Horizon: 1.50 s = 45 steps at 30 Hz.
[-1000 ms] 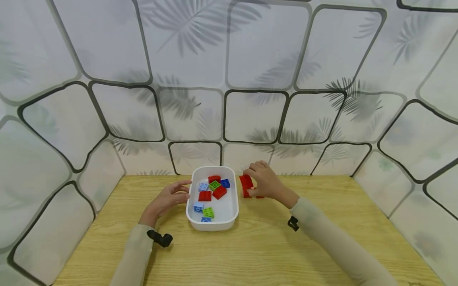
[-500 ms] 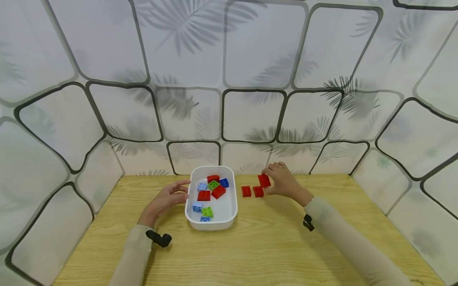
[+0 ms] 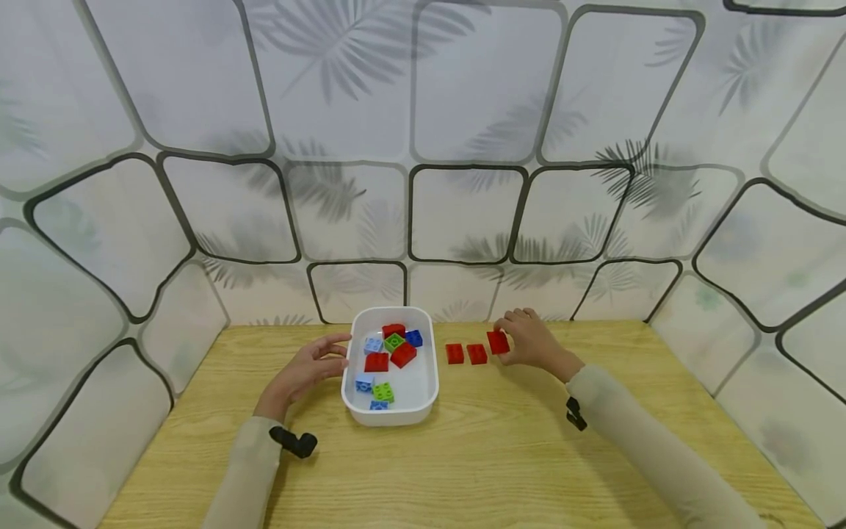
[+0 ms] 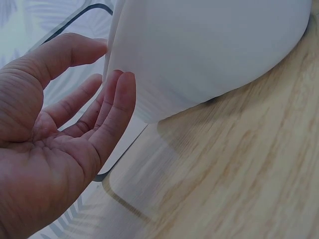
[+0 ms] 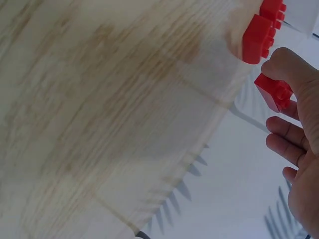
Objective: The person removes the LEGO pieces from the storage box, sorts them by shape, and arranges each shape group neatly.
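Note:
My right hand pinches a red toy building brick between thumb and fingers, at the right end of a row. In the right wrist view this red brick looks raised off the table. Two more red bricks stand in the row to its left, beside the white tray. At the tray's left side is my left hand, fingers loosely bent. In the left wrist view the thumb and fingertips are at the tray's wall, not wrapped round it.
Inside the tray lie several bricks: red, light blue, green and dark blue. The wooden table ends at a patterned wall behind and at both sides.
My right hand has carried the red brick rightward from above the other two red bricks, then slightly lower, to the row's right end. The left hand stays by the tray.

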Available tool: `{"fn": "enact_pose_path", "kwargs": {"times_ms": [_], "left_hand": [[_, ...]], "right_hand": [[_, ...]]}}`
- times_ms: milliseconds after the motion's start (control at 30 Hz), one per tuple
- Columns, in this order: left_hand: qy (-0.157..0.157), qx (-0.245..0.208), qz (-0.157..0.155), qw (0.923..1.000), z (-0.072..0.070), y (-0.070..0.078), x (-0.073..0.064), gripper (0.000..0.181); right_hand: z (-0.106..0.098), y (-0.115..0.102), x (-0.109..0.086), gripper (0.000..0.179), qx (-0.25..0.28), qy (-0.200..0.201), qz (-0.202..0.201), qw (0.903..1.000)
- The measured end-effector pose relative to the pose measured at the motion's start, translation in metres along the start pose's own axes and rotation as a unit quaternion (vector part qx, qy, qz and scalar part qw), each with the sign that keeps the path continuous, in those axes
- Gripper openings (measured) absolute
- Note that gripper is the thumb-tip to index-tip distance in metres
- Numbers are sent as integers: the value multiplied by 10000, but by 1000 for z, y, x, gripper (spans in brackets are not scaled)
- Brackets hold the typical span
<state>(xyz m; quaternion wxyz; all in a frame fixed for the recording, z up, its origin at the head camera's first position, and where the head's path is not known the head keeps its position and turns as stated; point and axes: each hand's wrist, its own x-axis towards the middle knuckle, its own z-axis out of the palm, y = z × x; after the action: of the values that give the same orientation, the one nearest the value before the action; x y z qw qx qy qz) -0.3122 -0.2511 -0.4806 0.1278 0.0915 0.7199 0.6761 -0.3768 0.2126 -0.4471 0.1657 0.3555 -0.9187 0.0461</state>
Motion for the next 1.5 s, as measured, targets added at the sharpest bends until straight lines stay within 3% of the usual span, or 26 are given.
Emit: {"fn": "enact_pose_path", "kwargs": {"times_ms": [300,767,1500], "left_hand": [[36,65,-41,10000,0,0,-1,63],[45,69,-34,10000,1,1,-1,62],[104,126,-83,9998,1,1,1,62]], "right_hand": [[13,2,-5,41,-280,10,-225,9994],[16,-2,-7,36,-404,-405,-123,9983],[22,1,-5,33,168,-756,283,9966]]}}
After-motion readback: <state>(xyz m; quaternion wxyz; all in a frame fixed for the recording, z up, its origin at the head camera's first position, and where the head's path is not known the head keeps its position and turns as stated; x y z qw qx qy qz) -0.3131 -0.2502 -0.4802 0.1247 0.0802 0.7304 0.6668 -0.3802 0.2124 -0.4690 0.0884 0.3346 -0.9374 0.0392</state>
